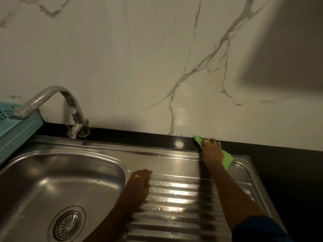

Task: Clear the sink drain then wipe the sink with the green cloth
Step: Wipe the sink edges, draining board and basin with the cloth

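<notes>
The steel sink point(52, 172) fills the lower left, and its round drain strainer point(69, 225) shows no debris. Beside the bowl lies the ribbed drainboard point(174, 203), dotted with water drops. My left hand point(139, 182) rests flat on the drainboard's left edge, next to the bowl, fingers straight. My right hand point(212, 151) presses the green cloth point(228, 158) onto the black counter strip point(139, 137) at the drainboard's far right corner, against the wall. Most of the cloth is hidden under that hand.
A curved steel tap point(70, 105) stands behind the bowl, spout pointing left. A turquoise perforated basket point(17, 128) sits at the far left edge. The white marble wall point(157, 67) rises right behind the counter. Dark counter continues to the right.
</notes>
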